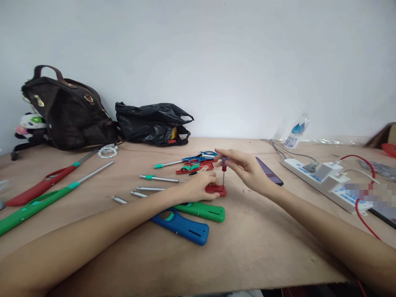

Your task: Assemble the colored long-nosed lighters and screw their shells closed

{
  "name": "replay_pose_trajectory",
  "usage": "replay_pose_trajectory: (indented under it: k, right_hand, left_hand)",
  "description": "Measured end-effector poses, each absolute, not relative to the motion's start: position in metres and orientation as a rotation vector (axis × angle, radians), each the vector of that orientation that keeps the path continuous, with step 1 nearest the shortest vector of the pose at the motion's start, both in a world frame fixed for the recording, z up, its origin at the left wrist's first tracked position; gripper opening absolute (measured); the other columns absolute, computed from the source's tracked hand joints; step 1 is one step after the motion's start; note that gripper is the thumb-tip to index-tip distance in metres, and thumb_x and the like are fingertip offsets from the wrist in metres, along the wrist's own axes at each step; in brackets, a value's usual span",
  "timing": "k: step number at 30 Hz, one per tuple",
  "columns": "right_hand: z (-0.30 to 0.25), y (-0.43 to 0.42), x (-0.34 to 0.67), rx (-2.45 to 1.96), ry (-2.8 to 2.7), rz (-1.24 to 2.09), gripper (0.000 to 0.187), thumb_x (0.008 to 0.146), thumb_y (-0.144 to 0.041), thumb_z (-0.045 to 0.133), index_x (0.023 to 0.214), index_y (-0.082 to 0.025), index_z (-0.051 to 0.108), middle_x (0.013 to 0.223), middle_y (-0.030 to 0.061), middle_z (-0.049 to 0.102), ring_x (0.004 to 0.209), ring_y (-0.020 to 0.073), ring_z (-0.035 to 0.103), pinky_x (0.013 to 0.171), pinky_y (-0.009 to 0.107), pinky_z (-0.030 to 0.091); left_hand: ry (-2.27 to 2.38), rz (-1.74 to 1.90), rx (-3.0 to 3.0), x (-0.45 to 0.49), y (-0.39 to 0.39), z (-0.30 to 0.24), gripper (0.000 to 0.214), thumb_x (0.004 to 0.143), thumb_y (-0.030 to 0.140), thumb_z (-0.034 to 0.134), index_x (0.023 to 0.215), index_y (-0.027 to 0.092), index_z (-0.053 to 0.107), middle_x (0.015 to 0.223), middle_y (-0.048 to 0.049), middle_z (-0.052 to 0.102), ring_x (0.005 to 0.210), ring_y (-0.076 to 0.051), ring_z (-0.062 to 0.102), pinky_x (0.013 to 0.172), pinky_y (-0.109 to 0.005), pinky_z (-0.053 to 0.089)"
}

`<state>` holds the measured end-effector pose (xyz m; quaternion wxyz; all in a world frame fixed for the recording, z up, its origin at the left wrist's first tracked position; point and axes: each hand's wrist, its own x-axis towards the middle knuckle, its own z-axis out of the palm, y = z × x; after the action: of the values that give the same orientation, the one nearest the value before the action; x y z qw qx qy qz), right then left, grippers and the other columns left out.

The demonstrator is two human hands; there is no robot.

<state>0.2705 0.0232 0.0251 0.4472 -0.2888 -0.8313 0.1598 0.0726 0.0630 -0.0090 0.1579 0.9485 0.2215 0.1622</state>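
Two bare hands in use over the table (262,255). Holds down a red lighter (216,189) with the left hand (196,185), near the middle of the view, fingers bent over its handle and grasping it flat against the wood. Grasps a screwdriver (224,168) by its handle, between the thumb and fingers of the right hand (246,167). Stands it upright on the red lighter, shaft straight down to the upper face (exact seat of the tip too small to tell).

Nearer to the body, beside the red lighter: a green lighter (207,210), then a blue lighter (190,229), both passing under the left forearm. Just beyond the left hand: a scatter of loose blue, red and green lighter parts (191,167), plus a metal rod with a green collar (165,179). Behind the right hand, a phone (269,171), partly covered.

Off to the left, a long red lighter (46,185) and a long green lighter (40,206), with a beaded bracelet (107,156) near their rods. Along the wall, a dark backpack (77,119), a black plastic bag (148,123) and a leaning bottle (297,130). At right, a white power strip (324,187) with plugs and a red cable (359,208).
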Motion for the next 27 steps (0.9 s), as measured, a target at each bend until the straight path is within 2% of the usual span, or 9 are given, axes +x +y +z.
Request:
replay_pose_trajectory:
  k: [3, 6, 10, 13, 17, 20, 24, 27]
  right_hand:
    - [0.024, 0.024, 0.271, -0.776, -1.994, 0.212, 0.02, 0.093, -0.027, 0.056, 0.111, -0.023, 0.062, 0.086, 0.0027, 0.061, 0.072, 0.0153, 0.059, 0.071, 0.032, 0.051]
    - [0.021, 0.025, 0.271, -0.806, -1.945, 0.036, 0.009, 0.09, -0.029, 0.06, 0.096, -0.021, 0.062, 0.082, 0.0018, 0.057, 0.067, 0.0143, 0.056, 0.066, 0.03, 0.049]
    - [0.025, 0.023, 0.27, -0.756, -2.041, 0.251, 0.02, 0.098, -0.025, 0.044, 0.112, -0.022, 0.059, 0.102, 0.0074, 0.061, 0.086, 0.0179, 0.061, 0.076, 0.033, 0.052]
    - [0.029, 0.021, 0.27, -0.725, -2.056, 0.382, 0.022, 0.097, -0.026, 0.045, 0.114, -0.021, 0.058, 0.098, 0.0067, 0.063, 0.082, 0.0171, 0.062, 0.074, 0.033, 0.053]
    - [0.02, 0.024, 0.272, -0.76, -1.988, 0.096, 0.011, 0.089, -0.03, 0.062, 0.095, -0.021, 0.059, 0.082, 0.0021, 0.057, 0.067, 0.0149, 0.055, 0.064, 0.03, 0.05]
    - [0.015, 0.025, 0.271, -0.75, -2.013, 0.009, 0.012, 0.093, -0.029, 0.056, 0.102, -0.022, 0.058, 0.088, 0.0042, 0.057, 0.071, 0.0157, 0.056, 0.067, 0.031, 0.05]
    - [0.024, 0.02, 0.268, -0.684, -2.088, 0.25, 0.026, 0.1, -0.022, 0.037, 0.116, -0.021, 0.057, 0.113, 0.0103, 0.059, 0.095, 0.0192, 0.06, 0.083, 0.037, 0.051]
    - [0.03, 0.018, 0.268, -0.688, -2.055, 0.431, 0.024, 0.099, -0.023, 0.041, 0.115, -0.021, 0.058, 0.102, 0.0078, 0.062, 0.085, 0.0173, 0.063, 0.076, 0.034, 0.053]
  left_hand:
    - [0.631, 0.469, 2.709, 0.072, 0.063, -0.009, 0.016, 0.081, 0.027, 0.064, 0.092, 0.016, 0.069, 0.1, -0.0066, 0.061, 0.097, -0.025, 0.058, 0.087, -0.035, 0.047]
    - [0.631, 0.473, 2.707, 0.071, 0.065, -0.01, 0.019, 0.082, 0.029, 0.064, 0.096, 0.017, 0.068, 0.102, -0.0066, 0.062, 0.099, -0.025, 0.058, 0.087, -0.035, 0.046]
    - [0.652, 0.449, 2.719, 0.072, 0.065, -0.01, 0.019, 0.081, 0.028, 0.064, 0.095, 0.017, 0.069, 0.099, -0.0066, 0.061, 0.096, -0.025, 0.057, 0.084, -0.034, 0.047]
    - [0.635, 0.442, 2.721, 0.072, 0.064, -0.009, 0.018, 0.081, 0.027, 0.063, 0.094, 0.017, 0.069, 0.097, -0.0059, 0.059, 0.094, -0.024, 0.057, 0.084, -0.033, 0.047]
    - [0.627, 0.475, 2.705, 0.072, 0.063, -0.009, 0.017, 0.082, 0.027, 0.063, 0.094, 0.016, 0.068, 0.102, -0.0062, 0.061, 0.095, -0.024, 0.057, 0.086, -0.034, 0.046]
    - [0.647, 0.465, 2.715, 0.072, 0.063, -0.009, 0.016, 0.082, 0.027, 0.063, 0.093, 0.016, 0.068, 0.103, -0.0066, 0.061, 0.097, -0.024, 0.056, 0.086, -0.035, 0.045]
    - [0.643, 0.44, 2.726, 0.073, 0.066, -0.011, 0.016, 0.081, 0.026, 0.064, 0.092, 0.016, 0.068, 0.098, -0.0062, 0.06, 0.095, -0.024, 0.056, 0.084, -0.034, 0.046]
    - [0.636, 0.45, 2.725, 0.072, 0.067, -0.013, 0.02, 0.081, 0.028, 0.064, 0.096, 0.016, 0.069, 0.1, -0.0068, 0.06, 0.099, -0.026, 0.056, 0.087, -0.036, 0.046]
